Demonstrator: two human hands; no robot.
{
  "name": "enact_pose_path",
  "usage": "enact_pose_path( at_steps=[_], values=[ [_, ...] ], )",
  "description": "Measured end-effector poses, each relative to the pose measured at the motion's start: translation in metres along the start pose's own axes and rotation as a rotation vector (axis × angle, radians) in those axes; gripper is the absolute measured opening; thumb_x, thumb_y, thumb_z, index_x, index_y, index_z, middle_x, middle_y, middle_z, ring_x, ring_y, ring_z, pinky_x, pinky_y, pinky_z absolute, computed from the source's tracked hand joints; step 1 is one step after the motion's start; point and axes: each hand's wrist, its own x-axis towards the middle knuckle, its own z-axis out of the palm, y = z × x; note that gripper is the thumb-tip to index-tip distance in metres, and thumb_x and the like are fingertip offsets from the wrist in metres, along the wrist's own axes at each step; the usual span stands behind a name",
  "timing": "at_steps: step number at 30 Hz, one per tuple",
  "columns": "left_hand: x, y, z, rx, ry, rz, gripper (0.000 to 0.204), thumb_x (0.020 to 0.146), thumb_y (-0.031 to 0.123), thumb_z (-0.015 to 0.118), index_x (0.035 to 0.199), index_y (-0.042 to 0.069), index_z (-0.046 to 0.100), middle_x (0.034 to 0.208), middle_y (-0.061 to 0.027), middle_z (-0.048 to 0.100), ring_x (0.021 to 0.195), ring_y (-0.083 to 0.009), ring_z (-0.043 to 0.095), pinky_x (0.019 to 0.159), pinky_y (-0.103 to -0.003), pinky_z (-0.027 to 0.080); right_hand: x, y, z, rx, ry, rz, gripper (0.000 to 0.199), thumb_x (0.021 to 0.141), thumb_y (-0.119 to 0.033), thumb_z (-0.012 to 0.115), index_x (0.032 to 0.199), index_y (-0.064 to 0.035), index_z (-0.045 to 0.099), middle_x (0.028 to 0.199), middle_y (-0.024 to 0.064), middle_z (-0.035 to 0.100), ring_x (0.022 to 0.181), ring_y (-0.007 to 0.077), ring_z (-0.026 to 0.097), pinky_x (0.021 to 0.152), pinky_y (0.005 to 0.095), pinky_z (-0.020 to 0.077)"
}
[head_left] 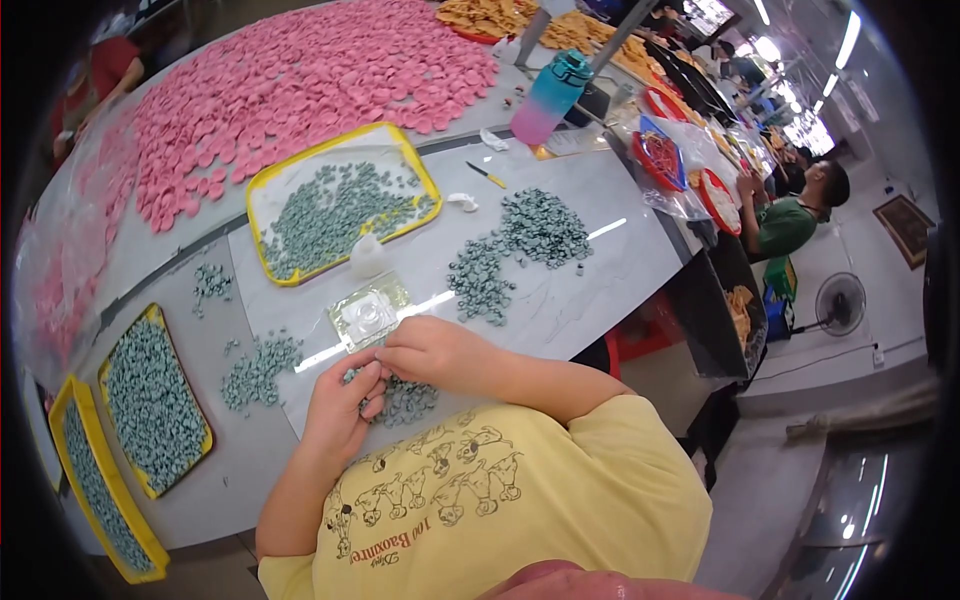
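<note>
My left hand (pixel 342 398) and my right hand (pixel 432 352) meet at the table's near edge, fingertips pinched together. Whatever they hold is too small and covered to make out. Just below them lies a heap of small grey-green pieces (pixel 408 402), partly hidden by my hands. Beyond my fingers is a clear, shiny square packet (pixel 368 312) with something white in it. Next to that stands a white rounded lump (pixel 368 256), against a yellow-rimmed tray (pixel 290 281) holding more grey-green pieces. A larger pile (pixel 540 228) of these pieces lies to the right.
Pink discs (pixel 310 80) cover the far table. A blue-pink bottle (pixel 550 98) and a yellow-handled knife (pixel 490 177) lie beyond the piles. At left are a filled tray (pixel 207 442) and a tilted yellow tray (pixel 150 573). A person in green (pixel 785 230) works at right.
</note>
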Motion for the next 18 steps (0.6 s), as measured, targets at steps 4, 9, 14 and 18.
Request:
enact_pose_path(
  at_steps=[4,9,14,18],
  values=[
    [-0.006,-0.013,0.017,0.000,0.077,0.050,0.021,0.087,0.004,0.050,0.105,-0.006,0.054,0.082,-0.0046,0.052,0.062,-0.0075,0.041,0.048,-0.020,0.032,-0.015,-0.006,-0.020,-0.017,0.106,-0.011,0.016,0.066,-0.003,0.062,0.081,-0.0028,0.055,0.074,0.0077,0.053,0.072,0.0257,0.053,0.064,0.0352,0.0446],
    [-0.018,-0.016,0.034,-0.144,0.158,0.020,0.025,0.086,0.007,0.048,0.107,-0.007,0.052,0.082,-0.0046,0.050,0.064,-0.0088,0.041,0.047,-0.020,0.032,-0.037,0.000,-0.029,-0.172,0.137,0.108,0.019,0.070,-0.005,0.067,0.088,-0.0023,0.060,0.080,0.0077,0.057,0.075,0.0242,0.057,0.064,0.0334,0.0480],
    [-0.033,-0.023,0.050,-0.131,0.145,0.060,0.025,0.086,0.006,0.048,0.108,-0.006,0.050,0.083,-0.0047,0.050,0.062,-0.0080,0.041,0.045,-0.018,0.032,-0.042,-0.011,-0.045,-0.137,0.200,0.109,0.013,0.070,-0.005,0.063,0.080,-0.0030,0.054,0.073,0.0087,0.051,0.071,0.0275,0.053,0.064,0.0365,0.0446],
    [-0.031,-0.028,0.048,-0.089,0.140,0.114,0.018,0.088,0.007,0.052,0.103,-0.003,0.051,0.082,-0.0034,0.052,0.058,-0.0057,0.039,0.043,-0.016,0.030,-0.045,-0.015,-0.049,-0.172,0.177,0.155,0.015,0.072,-0.006,0.066,0.085,-0.0027,0.060,0.079,0.0078,0.058,0.074,0.0241,0.057,0.065,0.0325,0.0485]
  ],
)
